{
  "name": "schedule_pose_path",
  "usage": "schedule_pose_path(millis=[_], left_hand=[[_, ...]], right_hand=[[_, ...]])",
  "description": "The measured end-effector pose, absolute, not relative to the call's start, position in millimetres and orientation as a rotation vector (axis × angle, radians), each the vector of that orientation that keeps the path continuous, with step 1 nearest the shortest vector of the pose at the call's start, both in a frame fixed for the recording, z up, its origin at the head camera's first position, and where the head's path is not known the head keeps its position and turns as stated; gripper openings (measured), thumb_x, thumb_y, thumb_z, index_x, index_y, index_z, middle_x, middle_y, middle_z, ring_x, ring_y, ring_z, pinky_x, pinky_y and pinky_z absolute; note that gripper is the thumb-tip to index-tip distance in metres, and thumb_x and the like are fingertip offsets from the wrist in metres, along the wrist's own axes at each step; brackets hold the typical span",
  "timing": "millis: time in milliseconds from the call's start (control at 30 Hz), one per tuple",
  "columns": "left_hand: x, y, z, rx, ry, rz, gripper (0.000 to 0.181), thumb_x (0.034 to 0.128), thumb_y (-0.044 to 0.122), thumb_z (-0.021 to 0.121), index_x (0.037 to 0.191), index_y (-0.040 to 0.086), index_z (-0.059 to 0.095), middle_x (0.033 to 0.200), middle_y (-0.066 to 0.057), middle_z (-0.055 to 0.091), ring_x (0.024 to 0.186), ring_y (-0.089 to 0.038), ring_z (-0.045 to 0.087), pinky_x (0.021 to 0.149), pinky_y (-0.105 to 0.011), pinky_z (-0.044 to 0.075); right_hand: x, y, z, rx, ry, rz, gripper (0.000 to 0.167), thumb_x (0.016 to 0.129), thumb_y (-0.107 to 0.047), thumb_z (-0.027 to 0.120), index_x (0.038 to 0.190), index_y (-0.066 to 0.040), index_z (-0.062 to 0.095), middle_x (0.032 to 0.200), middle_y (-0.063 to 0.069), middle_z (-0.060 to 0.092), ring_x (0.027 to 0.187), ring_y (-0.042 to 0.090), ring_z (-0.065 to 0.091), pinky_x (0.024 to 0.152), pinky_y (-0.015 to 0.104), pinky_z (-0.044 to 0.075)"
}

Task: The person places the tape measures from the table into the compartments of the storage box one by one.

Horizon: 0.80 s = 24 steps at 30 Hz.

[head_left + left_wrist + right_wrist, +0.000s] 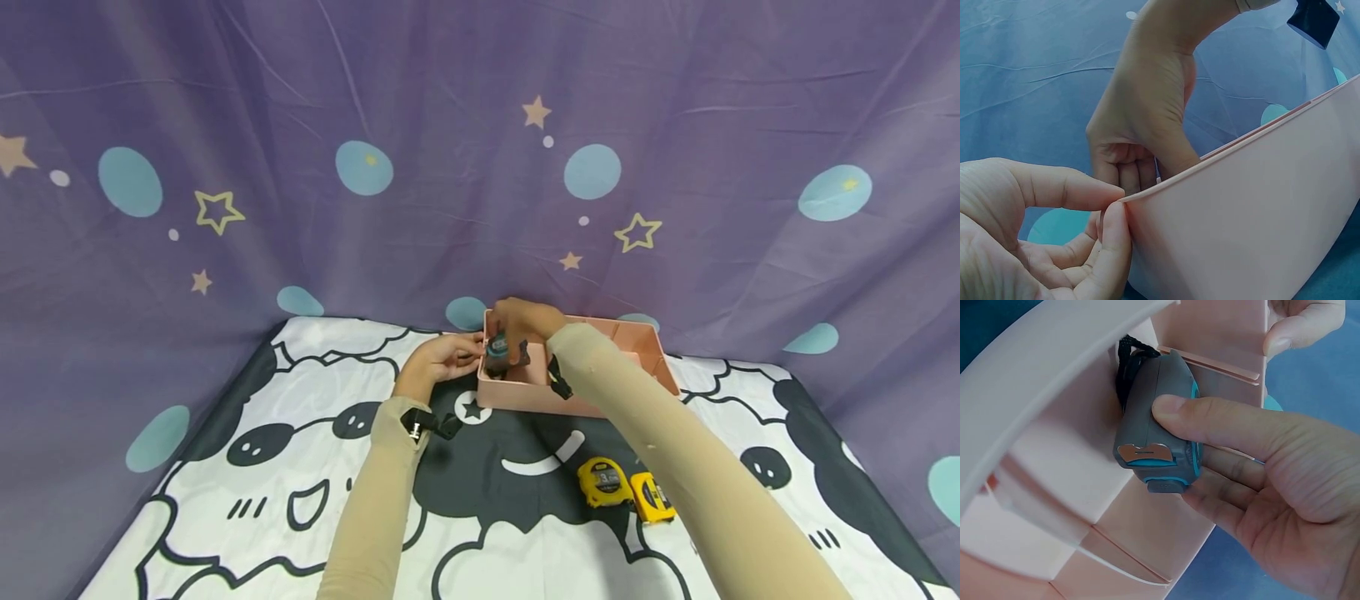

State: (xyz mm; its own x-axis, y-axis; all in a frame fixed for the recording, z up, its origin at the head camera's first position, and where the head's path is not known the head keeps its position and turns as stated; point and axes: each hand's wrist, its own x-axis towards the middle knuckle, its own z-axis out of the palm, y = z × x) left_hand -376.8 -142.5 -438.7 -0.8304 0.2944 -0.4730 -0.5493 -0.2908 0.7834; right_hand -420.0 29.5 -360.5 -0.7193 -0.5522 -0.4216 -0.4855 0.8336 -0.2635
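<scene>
A pink divided storage box (536, 399) stands at the back of the cloth-covered table. At its left end my left hand (441, 358) pinches the rim between thumb and fingertip, as the left wrist view of the box wall (1241, 200) shows. My right hand (528, 321) reaches over into the left part of the box. It holds a grey and teal tape measure (1157, 425), thumb on one side and fingers on the other. A black cord (1132, 359) hangs from the tape measure. Whether the tape measure touches the box floor I cannot tell.
Two yellow tape measures (603, 482) (652, 497) lie side by side on the cartoon-print cloth (525, 542), in front of the box and near my right forearm. A purple patterned curtain (465, 233) hangs right behind the box.
</scene>
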Motion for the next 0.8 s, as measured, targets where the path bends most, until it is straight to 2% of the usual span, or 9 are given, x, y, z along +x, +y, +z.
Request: schedule_pose_path(millis=[333, 467, 667, 800], left_hand=[[-376.6, -143.3, -443.8, -0.334, 1.432, 2.136, 0.047, 0.0960, -0.008, 0.055, 0.140, 0.008, 0.050, 0.091, -0.002, 0.065, 0.074, -0.012, 0.062, 0.065, -0.019, 0.056], [-376.3, -142.5, -443.9, -0.314, 1.410, 2.132, 0.045, 0.0963, -0.008, 0.055, 0.138, 0.009, 0.051, 0.090, -0.002, 0.065, 0.074, -0.012, 0.062, 0.066, -0.019, 0.056], [-377.5, -144.0, -439.6, -0.300, 1.412, 2.162, 0.042, 0.0915, -0.009, 0.062, 0.129, 0.009, 0.054, 0.088, -0.002, 0.065, 0.073, -0.012, 0.062, 0.066, -0.019, 0.056], [-378.8, -144.6, -440.5, -0.300, 1.399, 2.154, 0.046, 0.0924, -0.009, 0.060, 0.135, 0.007, 0.051, 0.087, -0.003, 0.065, 0.074, -0.012, 0.062, 0.066, -0.019, 0.056]], right_hand=[[-417.0, 32.7, -364.4, -0.750, 2.479, -0.296, 0.055, 0.076, 0.003, 0.087, 0.125, -0.012, 0.066, 0.133, 0.008, 0.059, 0.122, 0.026, 0.057, 0.098, 0.041, 0.056], [-417.8, 35.0, -364.2, -0.725, 2.463, -0.285, 0.056, 0.076, 0.003, 0.086, 0.125, -0.014, 0.066, 0.133, 0.006, 0.059, 0.121, 0.024, 0.056, 0.097, 0.042, 0.056], [-418.7, 34.2, -359.4, -0.776, 2.495, -0.260, 0.057, 0.074, 0.001, 0.089, 0.125, -0.012, 0.066, 0.130, 0.007, 0.060, 0.120, 0.025, 0.058, 0.097, 0.041, 0.056], [-418.6, 35.6, -360.1, -0.788, 2.480, -0.258, 0.060, 0.074, 0.001, 0.089, 0.128, -0.012, 0.065, 0.134, 0.007, 0.060, 0.123, 0.026, 0.058, 0.098, 0.041, 0.056]])
